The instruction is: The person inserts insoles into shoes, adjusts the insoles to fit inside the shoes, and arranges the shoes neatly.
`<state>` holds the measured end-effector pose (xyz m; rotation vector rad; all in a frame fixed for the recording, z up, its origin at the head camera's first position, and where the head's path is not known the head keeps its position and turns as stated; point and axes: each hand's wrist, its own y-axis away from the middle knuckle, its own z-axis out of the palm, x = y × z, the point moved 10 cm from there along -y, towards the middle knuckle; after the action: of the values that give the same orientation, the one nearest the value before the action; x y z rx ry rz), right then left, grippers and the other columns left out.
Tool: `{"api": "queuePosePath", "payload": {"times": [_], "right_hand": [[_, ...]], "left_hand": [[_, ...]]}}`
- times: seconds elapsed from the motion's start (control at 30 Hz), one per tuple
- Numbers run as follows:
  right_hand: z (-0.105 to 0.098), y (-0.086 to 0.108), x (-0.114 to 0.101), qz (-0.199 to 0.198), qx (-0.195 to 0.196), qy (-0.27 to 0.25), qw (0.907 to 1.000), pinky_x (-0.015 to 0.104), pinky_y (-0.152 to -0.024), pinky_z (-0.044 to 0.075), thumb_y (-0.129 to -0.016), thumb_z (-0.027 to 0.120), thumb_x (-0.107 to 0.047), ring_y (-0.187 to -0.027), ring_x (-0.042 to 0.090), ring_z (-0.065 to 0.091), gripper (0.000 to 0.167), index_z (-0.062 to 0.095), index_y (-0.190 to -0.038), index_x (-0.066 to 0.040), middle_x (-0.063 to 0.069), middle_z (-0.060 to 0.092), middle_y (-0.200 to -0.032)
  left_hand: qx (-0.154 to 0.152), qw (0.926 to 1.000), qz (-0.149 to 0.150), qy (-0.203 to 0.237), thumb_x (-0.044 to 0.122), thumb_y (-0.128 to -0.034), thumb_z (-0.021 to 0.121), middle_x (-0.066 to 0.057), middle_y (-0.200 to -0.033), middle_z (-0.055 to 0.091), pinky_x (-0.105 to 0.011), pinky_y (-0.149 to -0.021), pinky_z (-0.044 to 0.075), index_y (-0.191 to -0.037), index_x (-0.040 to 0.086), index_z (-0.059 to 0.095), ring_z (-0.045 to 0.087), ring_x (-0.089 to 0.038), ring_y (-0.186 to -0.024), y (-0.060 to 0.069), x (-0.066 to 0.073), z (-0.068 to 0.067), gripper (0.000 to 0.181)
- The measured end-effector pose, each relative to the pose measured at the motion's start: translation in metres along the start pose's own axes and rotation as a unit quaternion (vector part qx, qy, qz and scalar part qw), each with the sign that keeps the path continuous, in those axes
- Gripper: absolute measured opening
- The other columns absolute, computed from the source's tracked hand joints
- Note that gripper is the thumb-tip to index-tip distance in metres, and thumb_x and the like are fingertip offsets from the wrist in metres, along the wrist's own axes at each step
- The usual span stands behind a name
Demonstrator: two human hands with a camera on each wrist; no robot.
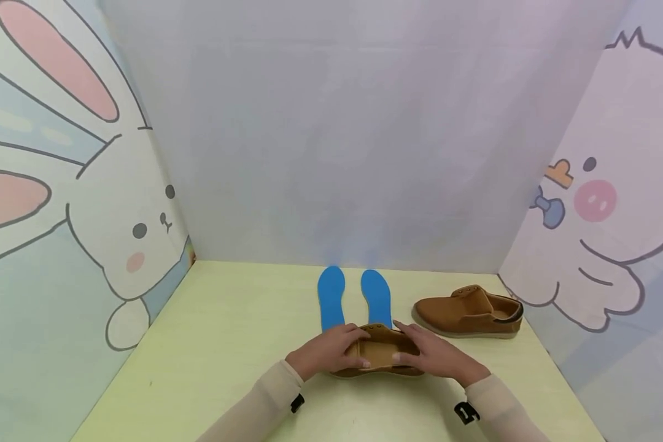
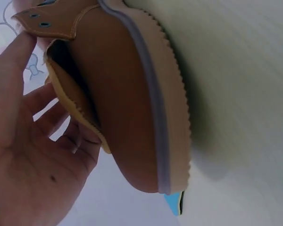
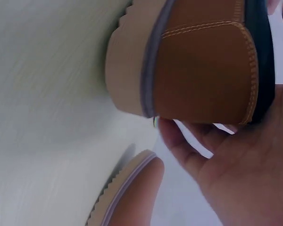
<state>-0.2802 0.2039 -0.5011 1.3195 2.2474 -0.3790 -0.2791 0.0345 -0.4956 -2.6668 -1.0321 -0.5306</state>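
A brown lace-up shoe without laces (image 1: pixel 378 353) stands upright on the table in the head view, toe to the left, its opening facing up. My left hand (image 1: pixel 331 350) grips its front part; in the left wrist view the thumb (image 2: pixel 21 52) touches the eyelet flap and the fingers lie by the tongue (image 2: pixel 68 89). Around the heel end my right hand (image 1: pixel 439 355) holds the shoe, thumb over the near rim and fingers on the far side. The dark-lined collar and stitched heel (image 3: pixel 205 75) show in the right wrist view.
Two blue insoles (image 1: pixel 331 294) lie side by side behind the held shoe, their near ends partly hidden by it and the left hand. A matching brown shoe (image 1: pixel 447 313) stands at the right, toe left. Cartoon-printed panels (image 1: pixel 138 245) and a pale back wall bound the table.
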Motion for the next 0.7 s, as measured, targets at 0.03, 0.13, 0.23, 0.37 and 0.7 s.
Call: {"api": "queuePosePath", "payload": {"times": [0.03, 0.13, 0.23, 0.37, 0.7], "right_hand": [[-0.002, 0.0, -0.003, -0.012, 0.006, -0.006, 0.9999, 0.061, -0.102, 0.043, -0.099, 0.059, -0.056, -0.135, 0.038, 0.048, 0.075, 0.038, -0.158, -0.015, 0.016, 0.047, -0.15], [-0.008, -0.001, -0.014, -0.06, 0.028, 0.005, 0.9978, 0.055, -0.101, 0.046, -0.106, 0.049, -0.047, -0.13, 0.028, 0.054, 0.056, 0.042, -0.156, -0.022, 0.005, 0.052, -0.145], [-0.012, -0.002, -0.024, -0.101, 0.051, 0.054, 0.9921, 0.049, -0.096, 0.051, -0.108, 0.047, -0.043, -0.121, 0.019, 0.059, 0.049, 0.047, -0.154, -0.025, -0.002, 0.056, -0.138], [-0.01, -0.004, -0.027, -0.112, 0.057, 0.086, 0.9883, 0.046, -0.091, 0.053, -0.108, 0.05, -0.035, -0.115, 0.018, 0.061, 0.048, 0.046, -0.154, -0.024, 0.0, 0.058, -0.134], [-0.001, -0.017, -0.018, -0.09, 0.047, 0.049, 0.9936, 0.046, -0.093, 0.052, -0.105, 0.059, -0.025, -0.116, 0.022, 0.061, 0.056, 0.041, -0.157, -0.016, 0.007, 0.06, -0.133]], "left_hand": [[0.0, 1.0, -0.003, 0.002, 0.061, -0.0943, 0.062, 0.002, -0.129, 0.061, -0.027, -0.094, 0.051, -0.138, 0.014, 0.061, 0.058, -0.012, -0.113, 0.001, -0.001, 0.001, 0.064], [0.01, 0.9999, 0.002, 0.011, 0.058, -0.0954, 0.062, 0.002, -0.132, 0.057, -0.027, -0.095, 0.05, -0.143, 0.016, 0.056, 0.057, -0.012, -0.114, 0.002, -0.003, 0.003, 0.064], [0.027, 0.9994, 0.011, 0.021, 0.056, -0.0957, 0.063, 0.003, -0.135, 0.052, -0.027, -0.095, 0.05, -0.15, 0.018, 0.049, 0.055, -0.01, -0.115, 0.003, -0.003, 0.002, 0.068], [0.034, 0.9989, 0.024, 0.019, 0.057, -0.0953, 0.063, 0.002, -0.146, 0.044, -0.031, -0.102, 0.048, -0.161, 0.019, 0.032, 0.051, -0.013, -0.125, 0.006, 0.0, 0.004, 0.082], [0.018, 0.9987, 0.013, -0.045, 0.074, -0.0889, 0.051, -0.002, -0.167, 0.022, -0.04, -0.113, 0.039, -0.163, 0.015, 0.02, 0.034, -0.026, -0.147, 0.007, -0.002, 0.008, 0.099]]}}
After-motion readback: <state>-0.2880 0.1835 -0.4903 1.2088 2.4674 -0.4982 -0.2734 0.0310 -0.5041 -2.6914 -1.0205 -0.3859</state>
